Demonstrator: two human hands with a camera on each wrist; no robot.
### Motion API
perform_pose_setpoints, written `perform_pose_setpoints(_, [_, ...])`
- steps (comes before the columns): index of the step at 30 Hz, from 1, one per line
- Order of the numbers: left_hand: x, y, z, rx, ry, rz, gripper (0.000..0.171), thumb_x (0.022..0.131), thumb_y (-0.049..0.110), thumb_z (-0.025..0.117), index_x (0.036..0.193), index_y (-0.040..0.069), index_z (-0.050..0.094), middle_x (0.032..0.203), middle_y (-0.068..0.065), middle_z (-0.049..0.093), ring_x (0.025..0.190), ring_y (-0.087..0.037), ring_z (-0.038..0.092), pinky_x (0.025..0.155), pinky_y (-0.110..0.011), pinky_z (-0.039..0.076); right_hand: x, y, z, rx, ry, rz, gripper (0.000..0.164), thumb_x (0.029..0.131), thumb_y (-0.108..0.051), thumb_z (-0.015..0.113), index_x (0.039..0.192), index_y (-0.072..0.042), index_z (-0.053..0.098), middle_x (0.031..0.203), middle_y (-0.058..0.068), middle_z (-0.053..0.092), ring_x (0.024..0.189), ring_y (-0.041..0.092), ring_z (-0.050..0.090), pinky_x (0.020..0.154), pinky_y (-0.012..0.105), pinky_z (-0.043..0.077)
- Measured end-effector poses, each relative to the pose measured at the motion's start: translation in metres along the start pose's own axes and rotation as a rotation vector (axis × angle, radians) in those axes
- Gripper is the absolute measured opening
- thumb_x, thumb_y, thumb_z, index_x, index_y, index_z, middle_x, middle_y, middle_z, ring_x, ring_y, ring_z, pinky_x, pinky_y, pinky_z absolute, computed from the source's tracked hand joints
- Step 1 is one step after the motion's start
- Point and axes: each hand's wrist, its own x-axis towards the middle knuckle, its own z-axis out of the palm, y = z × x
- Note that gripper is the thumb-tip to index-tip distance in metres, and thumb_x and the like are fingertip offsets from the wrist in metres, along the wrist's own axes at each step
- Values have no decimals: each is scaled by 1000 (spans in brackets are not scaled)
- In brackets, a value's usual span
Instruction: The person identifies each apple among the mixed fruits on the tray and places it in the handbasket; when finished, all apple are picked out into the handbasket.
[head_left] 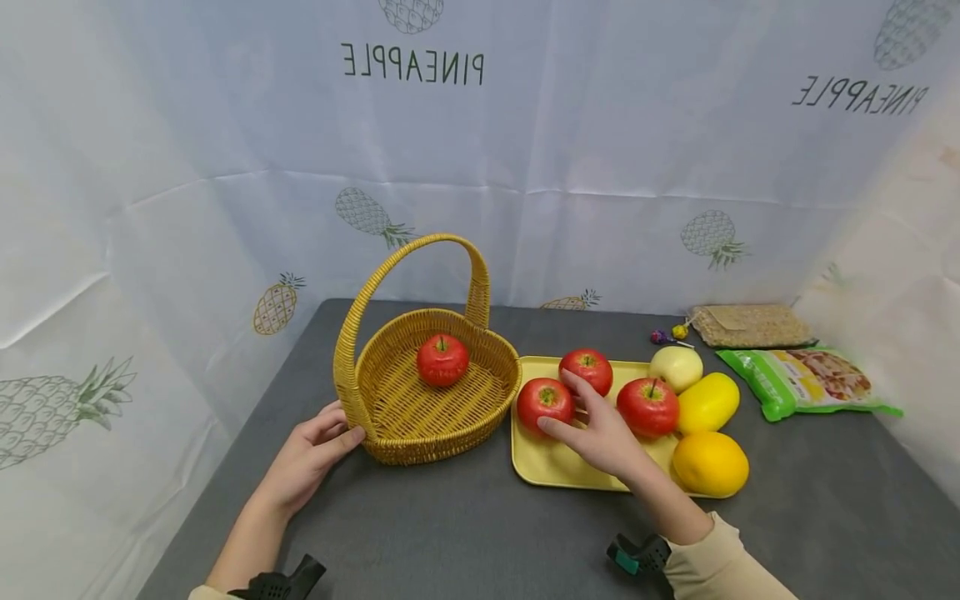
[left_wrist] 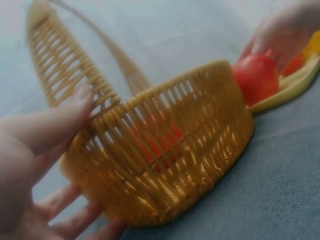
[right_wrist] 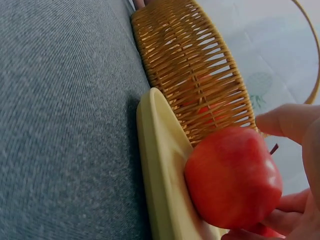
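A golden wicker basket [head_left: 427,450] with a tall arched handle stands on the left of the table, one red apple [head_left: 442,361] inside it. My left hand [head_left: 311,454] holds its near left side, thumb [left_wrist: 75,107] at the handle's base and fingers lower on the wall. To the right, a pale yellow tray [head_left: 540,471] carries fruit. On its left end my right hand [head_left: 603,433] has thumb and fingers around a red apple [right_wrist: 232,177], which still sits at the tray. Two more red apples, one behind [head_left: 587,367] and one right [head_left: 649,408], flank that hand.
A pale green round fruit [head_left: 677,368], a yellow mango-like fruit [head_left: 708,403] and an orange-yellow fruit [head_left: 710,463] crowd the tray's right end. Farther right lie a green food packet [head_left: 817,382], a grainy wrapped block [head_left: 753,325] and small lollipops [head_left: 671,335]. A pineapple-print curtain [head_left: 525,208] surrounds the table.
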Motion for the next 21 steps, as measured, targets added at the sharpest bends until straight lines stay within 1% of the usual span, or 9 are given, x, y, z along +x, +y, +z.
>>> perform_pose_setpoints(5, [0, 0, 1, 1, 7, 7, 31, 104, 7, 61, 126, -15, 58, 160, -23, 28, 138, 1, 36, 101, -21, 46, 1, 1, 0, -7, -28, -2, 89, 89, -36, 83, 157, -5, 35, 154, 17, 44, 129, 38, 56, 101, 47, 50])
perform_pose_setpoints(8, [1, 1, 0, 4, 11, 16, 31, 103, 6, 62, 125, -15, 58, 158, -24, 29, 138, 1, 37, 101, -21, 46, 1, -2, -2, -14, -20, 2, 88, 87, -35, 84, 155, -4, 37, 150, 17, 48, 127, 36, 57, 99, 46, 52])
perform_pose_setpoints(12, [2, 2, 0, 6, 7, 25, 31, 103, 6, 62, 126, -15, 58, 157, -26, 30, 138, -1, 38, 101, -21, 46, 0, -4, -3, -22, -20, 14, 88, 85, -36, 86, 153, -3, 40, 148, 16, 49, 124, 35, 59, 96, 45, 54])
perform_pose_setpoints(18, [1, -1, 0, -10, -1, 25, 33, 103, 5, 61, 128, -17, 55, 159, -25, 28, 139, 0, 36, 101, -22, 46, -1, -4, -3, -53, -48, -6, 84, 83, -36, 88, 152, -10, 47, 141, 17, 47, 122, 35, 59, 96, 44, 54])
perform_pose_setpoints(21, [1, -2, 0, -14, -8, 29, 33, 104, 4, 60, 128, -17, 55, 159, -25, 27, 139, 0, 37, 101, -22, 46, -2, -2, -3, -64, -62, -7, 85, 82, -36, 89, 153, -12, 48, 137, 17, 47, 121, 35, 60, 96, 45, 54])
